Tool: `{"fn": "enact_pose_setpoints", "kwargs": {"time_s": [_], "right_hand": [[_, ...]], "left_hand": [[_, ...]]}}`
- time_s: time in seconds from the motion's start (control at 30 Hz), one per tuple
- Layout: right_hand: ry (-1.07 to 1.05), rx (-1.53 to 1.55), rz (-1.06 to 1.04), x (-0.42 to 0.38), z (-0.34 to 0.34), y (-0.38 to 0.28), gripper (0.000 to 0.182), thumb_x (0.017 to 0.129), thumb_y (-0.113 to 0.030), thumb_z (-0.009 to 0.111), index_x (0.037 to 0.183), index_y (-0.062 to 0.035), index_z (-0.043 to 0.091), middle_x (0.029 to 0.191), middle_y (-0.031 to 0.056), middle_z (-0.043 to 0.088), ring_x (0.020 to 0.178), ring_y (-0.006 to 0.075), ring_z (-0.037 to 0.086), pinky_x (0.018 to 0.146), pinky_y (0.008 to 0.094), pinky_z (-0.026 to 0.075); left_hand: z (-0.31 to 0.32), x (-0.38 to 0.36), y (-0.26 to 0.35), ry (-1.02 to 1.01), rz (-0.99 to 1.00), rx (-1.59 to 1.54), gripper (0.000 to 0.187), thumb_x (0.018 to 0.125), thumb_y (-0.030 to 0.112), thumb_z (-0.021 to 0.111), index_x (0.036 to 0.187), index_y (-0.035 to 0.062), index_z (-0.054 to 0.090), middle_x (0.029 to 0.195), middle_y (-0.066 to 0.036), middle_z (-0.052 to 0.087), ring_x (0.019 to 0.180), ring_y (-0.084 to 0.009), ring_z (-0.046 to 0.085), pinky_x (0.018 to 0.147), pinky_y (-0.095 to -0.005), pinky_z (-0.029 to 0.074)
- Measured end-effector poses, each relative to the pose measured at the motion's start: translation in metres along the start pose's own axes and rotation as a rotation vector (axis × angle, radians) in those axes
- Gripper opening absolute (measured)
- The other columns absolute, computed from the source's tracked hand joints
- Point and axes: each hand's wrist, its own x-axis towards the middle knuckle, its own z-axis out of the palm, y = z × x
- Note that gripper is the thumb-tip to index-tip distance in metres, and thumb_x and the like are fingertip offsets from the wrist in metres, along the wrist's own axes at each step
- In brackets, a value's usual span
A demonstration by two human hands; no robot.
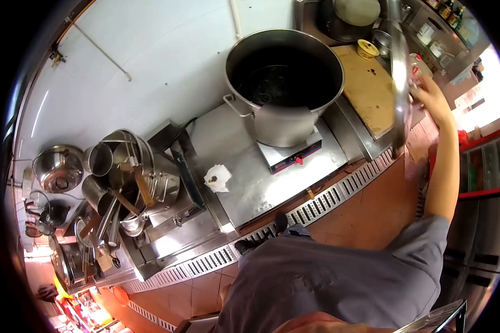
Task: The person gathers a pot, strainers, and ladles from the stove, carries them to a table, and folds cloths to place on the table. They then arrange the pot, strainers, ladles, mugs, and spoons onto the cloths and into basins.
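At the right, my right hand (428, 97) is raised with its fingers closed at the back of a large metal pot lid (400, 83). The lid stands nearly upright and shows edge-on. Left of it is a tall steel stockpot (286, 125), uncovered, with dark liquid inside. The pot sits on a small countertop burner (294, 155) with a red knob. My left hand does not show clearly.
Several pots and ladles crowd a large steel pot (164, 180) at the left. A crumpled white paper (218, 177) lies on the steel counter (250, 194). A stained board (366, 83) holds a yellow bowl (367, 49). A drain grate (339, 194) runs along the floor.
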Motion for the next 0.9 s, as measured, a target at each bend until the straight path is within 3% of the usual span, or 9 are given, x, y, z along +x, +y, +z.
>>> {"fn": "enact_pose_setpoints", "kwargs": {"time_s": [0.23, 0.37, 0.43, 0.5, 0.6, 0.77, 0.83, 0.87, 0.9], "right_hand": [[-0.002, 0.167, 0.2, -0.054, -0.027, 0.094, 0.037, 0.084, -0.022, 0.062, 0.117, -0.0138, 0.05, 0.093, 0.0008, 0.059, 0.075, 0.009, 0.058, 0.059, 0.0233, 0.044], [0.036, -0.035, -0.134, 0.0, 0.009, 0.047, 0.045, 0.082, -0.022, 0.067, 0.121, -0.0068, 0.053, 0.092, 0.005, 0.062, 0.077, 0.0129, 0.059, 0.059, 0.0262, 0.046], [0.046, -0.02, -0.309, 0.038, 0.052, 0.007, 0.047, 0.078, -0.027, 0.07, 0.117, -0.0057, 0.057, 0.093, 0.0106, 0.065, 0.08, 0.0193, 0.062, 0.069, 0.0303, 0.05], [-0.051, -0.286, -0.294, 0.09, 0.095, -0.03, 0.061, 0.069, -0.042, 0.071, 0.116, -0.0046, 0.06, 0.097, 0.0186, 0.067, 0.088, 0.0259, 0.065, 0.078, 0.0352, 0.051], [-0.166, -0.345, -0.379, 0.128, 0.165, -0.099, 0.049, 0.068, -0.038, 0.067, 0.103, -0.0033, 0.066, 0.09, 0.0171, 0.069, 0.083, 0.0289, 0.067, 0.078, 0.0364, 0.052], [-0.367, -0.466, -0.326, 0.159, 0.218, -0.148, 0.042, 0.069, -0.029, 0.068, 0.099, 0.0006, 0.064, 0.084, 0.0155, 0.067, 0.061, 0.024, 0.065, 0.057, 0.0355, 0.054], [-0.363, -0.463, -0.378, 0.181, 0.228, -0.135, 0.043, 0.069, -0.03, 0.068, 0.099, 0.0004, 0.065, 0.08, 0.0136, 0.067, 0.06, 0.0218, 0.063, 0.054, 0.0354, 0.052], [-0.403, -0.465, -0.419, 0.196, 0.242, -0.133, 0.042, 0.07, -0.031, 0.069, 0.098, -0.0005, 0.065, 0.079, 0.0116, 0.066, 0.058, 0.0199, 0.061, 0.051, 0.0347, 0.05], [-0.5, -0.306, -0.364, 0.189, 0.244, -0.139, 0.038, 0.073, -0.027, 0.068, 0.099, -0.0006, 0.065, 0.074, 0.0089, 0.064, 0.055, 0.0169, 0.056, 0.048, 0.0319, 0.045]], "left_hand": [[0.021, 0.023, 0.015, -0.042, -0.1, 0.016, 0.02, 0.091, 0.026, 0.054, 0.101, 0.0085, 0.057, 0.079, -0.006, 0.057, 0.069, -0.0175, 0.057, 0.057, -0.0309, 0.048], [0.043, 0.058, 0.035, -0.02, -0.033, -0.079, 0.024, 0.092, 0.03, 0.053, 0.106, 0.0097, 0.055, 0.086, -0.006, 0.057, 0.074, -0.0163, 0.058, 0.06, -0.0316, 0.048], [0.076, 0.006, 0.094, 0.027, -0.024, -0.044, 0.024, 0.092, 0.028, 0.054, 0.11, 0.0113, 0.055, 0.087, -0.004, 0.058, 0.076, -0.0154, 0.059, 0.062, -0.0315, 0.049], [0.074, 0.022, 0.081, -0.067, 0.086, -0.031, 0.027, 0.091, 0.023, 0.055, 0.114, 0.0091, 0.056, 0.085, -0.003, 0.059, 0.074, -0.0143, 0.059, 0.062, -0.0304, 0.048], [0.086, -0.019, 0.084, -0.002, 0.104, -0.108, 0.036, 0.09, 0.02, 0.057, 0.123, 0.0075, 0.054, 0.087, -0.003, 0.061, 0.074, -0.0133, 0.059, 0.061, -0.0294, 0.048], [0.04, -0.045, -0.014, 0.058, 0.053, -0.29, 0.016, 0.088, 0.02, 0.06, 0.099, 0.0088, 0.06, 0.079, -0.004, 0.06, 0.07, -0.0158, 0.059, 0.055, -0.0293, 0.045], [0.001, -0.034, -0.102, 0.184, 0.661, 1.063, 0.012, 0.088, 0.018, 0.059, 0.08, 0.0091, 0.056, 0.071, -0.005, 0.057, 0.061, -0.0181, 0.056, 0.051, -0.0295, 0.042], [-0.005, -0.026, -0.148, 0.219, 0.596, 1.033, 0.012, 0.088, 0.018, 0.059, 0.08, 0.0091, 0.056, 0.071, -0.005, 0.057, 0.061, -0.0181, 0.056, 0.051, -0.0295, 0.042], [-0.011, -0.016, -0.195, 0.204, 0.156, 0.149, 0.014, 0.088, 0.018, 0.059, 0.077, 0.009, 0.055, 0.07, -0.006, 0.056, 0.058, -0.0194, 0.055, 0.05, -0.0303, 0.043]]}}
